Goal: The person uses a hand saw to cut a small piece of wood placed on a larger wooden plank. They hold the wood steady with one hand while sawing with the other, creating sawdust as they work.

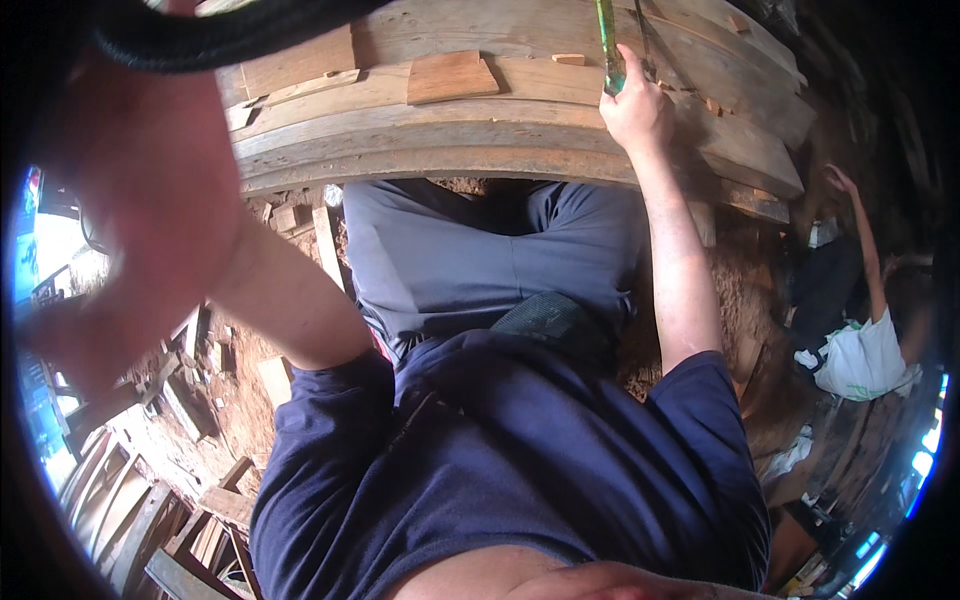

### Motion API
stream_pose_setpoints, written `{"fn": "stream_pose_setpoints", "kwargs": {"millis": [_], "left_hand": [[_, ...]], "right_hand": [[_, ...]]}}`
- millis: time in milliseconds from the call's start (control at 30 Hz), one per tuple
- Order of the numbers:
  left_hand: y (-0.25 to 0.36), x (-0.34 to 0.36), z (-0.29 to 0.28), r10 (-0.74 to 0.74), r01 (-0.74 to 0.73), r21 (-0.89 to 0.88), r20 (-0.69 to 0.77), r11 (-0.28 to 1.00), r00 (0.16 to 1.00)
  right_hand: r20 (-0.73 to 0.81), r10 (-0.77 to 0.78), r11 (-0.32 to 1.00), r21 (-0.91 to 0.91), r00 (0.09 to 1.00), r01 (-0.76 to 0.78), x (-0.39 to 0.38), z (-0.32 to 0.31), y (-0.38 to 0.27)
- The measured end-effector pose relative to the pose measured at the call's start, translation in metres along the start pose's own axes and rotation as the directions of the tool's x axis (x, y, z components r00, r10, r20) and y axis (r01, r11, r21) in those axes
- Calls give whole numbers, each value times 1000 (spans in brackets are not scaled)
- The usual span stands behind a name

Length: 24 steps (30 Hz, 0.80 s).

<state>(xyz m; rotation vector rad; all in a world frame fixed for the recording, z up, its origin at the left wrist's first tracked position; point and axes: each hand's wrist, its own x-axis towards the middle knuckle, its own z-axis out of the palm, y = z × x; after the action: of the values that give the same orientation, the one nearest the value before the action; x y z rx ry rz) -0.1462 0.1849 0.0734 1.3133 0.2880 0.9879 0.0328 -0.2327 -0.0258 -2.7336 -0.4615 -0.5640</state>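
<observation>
My right hand [637, 112] reaches out over the wooden workbench [420, 137] with its index finger stretched forward. The other fingers are closed round the end of a narrow green tool [607, 50], whose exact kind I cannot make out. Very near the camera my left hand [150, 210] is raised, large and blurred. Its fingers are smeared, and whether they hold anything does not show. A flat brown board piece [450, 77] lies on the bench, left of the green tool.
Small wood chips [568, 60] lie on the bench. A black curved band [240, 35] crosses the upper left. Scrap wood [185, 405] covers the ground at left. Another person in a white shirt [862, 358] sits at the right.
</observation>
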Motion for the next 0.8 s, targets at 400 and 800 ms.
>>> {"fn": "stream_pose_setpoints", "kwargs": {"millis": [400,800], "left_hand": [[-42,10,-180,-146,194,102,-359,976,922],[-95,-18,-306,-340,597,329,-582,732,739]], "right_hand": [[58,11,999,-43,998,-8,0,-1,2],[78,37,998,-50,996,-33,2,-4,-2]]}}
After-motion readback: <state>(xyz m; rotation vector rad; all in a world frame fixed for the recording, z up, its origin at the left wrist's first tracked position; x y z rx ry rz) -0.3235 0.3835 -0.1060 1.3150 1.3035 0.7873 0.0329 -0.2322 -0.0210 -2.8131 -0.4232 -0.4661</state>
